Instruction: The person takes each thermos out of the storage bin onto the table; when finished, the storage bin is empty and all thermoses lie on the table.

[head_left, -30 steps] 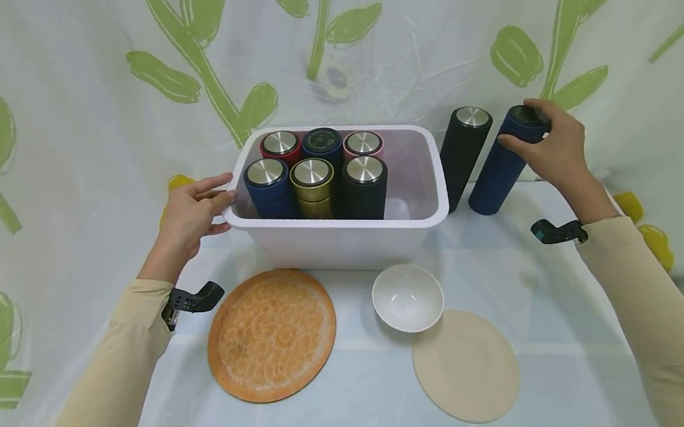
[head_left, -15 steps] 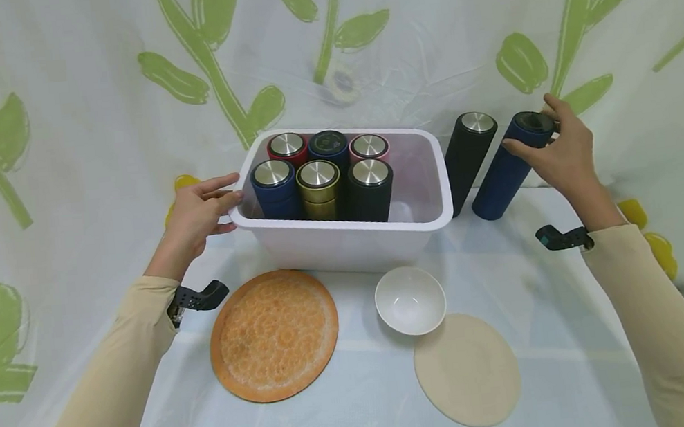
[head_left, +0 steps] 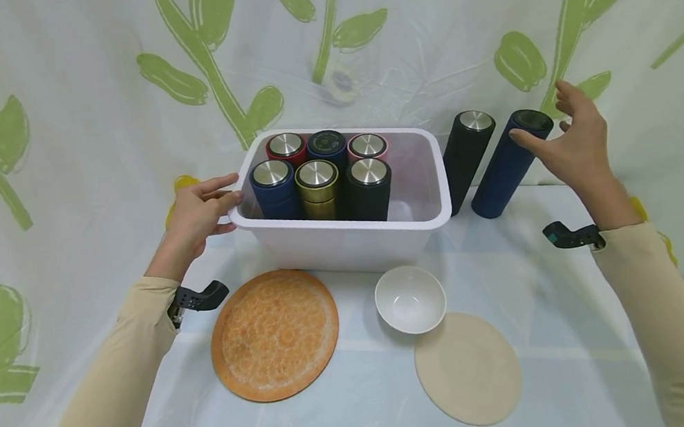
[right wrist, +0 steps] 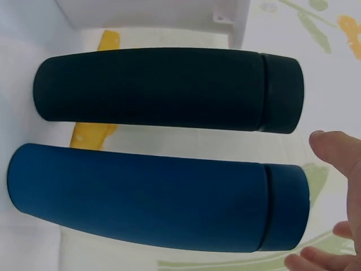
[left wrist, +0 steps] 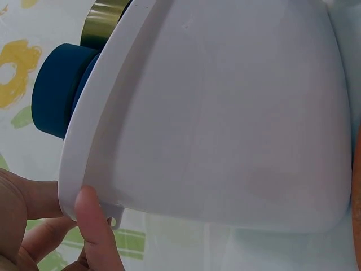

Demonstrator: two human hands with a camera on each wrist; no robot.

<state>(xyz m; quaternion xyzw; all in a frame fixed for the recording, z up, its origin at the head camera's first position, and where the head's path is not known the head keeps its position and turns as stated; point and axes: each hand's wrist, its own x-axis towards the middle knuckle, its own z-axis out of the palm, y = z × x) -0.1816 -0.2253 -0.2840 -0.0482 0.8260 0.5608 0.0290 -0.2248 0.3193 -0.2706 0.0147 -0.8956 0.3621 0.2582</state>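
Note:
The left hand point(head_left: 199, 207) pinches the left end of a white plastic bin point(head_left: 345, 244), thumb and fingers on either side of its rim in the left wrist view. Inside stand several thermos flasks, among them a blue one point(head_left: 275, 196), a gold one point(head_left: 318, 198) and a black one point(head_left: 370, 193). Right of the bin, a dark blue thermos point(head_left: 506, 168) stands upright beside a tall black thermos point(head_left: 464, 159). Close to the blue one's lid, the right hand point(head_left: 581, 139) has its fingers spread and holds nothing; a gap shows between them in the right wrist view.
A round orange-brown mat point(head_left: 275, 335) lies on the table in front of the bin. A white bowl point(head_left: 410, 300) sits against the edge of a round beige mat point(head_left: 468, 374). Behind everything hangs a leaf-patterned curtain point(head_left: 424, 38).
The right hand has let go of the dark blue thermos and drawn slightly to the right, fingers spreading. The thermos stays standing; the left hand remains on the bin's rim.

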